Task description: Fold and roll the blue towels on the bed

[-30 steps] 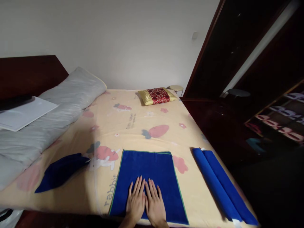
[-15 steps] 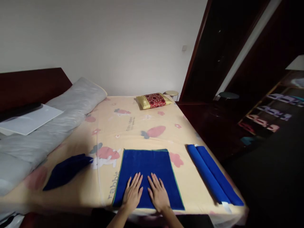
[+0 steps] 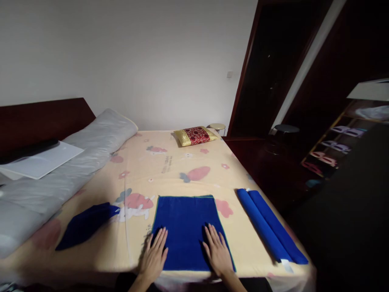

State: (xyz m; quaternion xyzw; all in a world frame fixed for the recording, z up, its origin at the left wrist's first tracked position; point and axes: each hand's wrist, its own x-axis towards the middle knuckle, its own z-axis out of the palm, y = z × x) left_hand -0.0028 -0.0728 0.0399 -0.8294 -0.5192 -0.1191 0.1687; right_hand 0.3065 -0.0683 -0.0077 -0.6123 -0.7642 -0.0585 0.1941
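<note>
A blue towel [image 3: 185,231] with green edging lies flat, apparently folded, on the near part of the bed. My left hand [image 3: 154,253] is over its left edge, fingers stretched forward. On the towel's right side, my right hand [image 3: 218,250] lies with fingers extended and slightly apart. Neither hand grips anything. Two rolled blue towels [image 3: 270,227] lie side by side to the right, a white tag at their near end. Off to the left is a crumpled dark blue cloth [image 3: 86,225].
The bed [image 3: 170,174] has a cream sheet with rabbit and strawberry prints. A grey quilt [image 3: 91,138] runs along the left, bearing a white board-like object [image 3: 45,160]. A red and gold pillow [image 3: 196,136] sits at the far edge. Stools [image 3: 286,129] and a shoe rack [image 3: 331,142] stand beyond.
My hands have moved apart, from the towel's middle out to its left and right edges. The towel stays flat in place. The camera view has tilted up slightly.
</note>
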